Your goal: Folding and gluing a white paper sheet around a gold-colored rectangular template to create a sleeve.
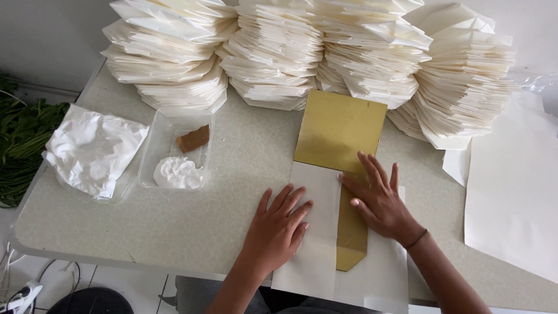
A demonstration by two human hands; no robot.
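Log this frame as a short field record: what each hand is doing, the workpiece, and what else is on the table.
left hand: left hand flat on a folded white paper flap
right hand: right hand pressing flat on the gold sheet
workpiece: gold sheet lying partly wrapped by white paper
behind: stacks of folded white paper
left side: clear tray holding white paste and a brown piece; crumpled white bag
surface: speckled table

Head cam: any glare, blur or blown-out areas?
Head view: soft, even light, faint shadows under both hands; gold sheet shows a mild sheen, no hard glare; white folded stacks near clipping, folds still legible; left hand and right hand sharp.
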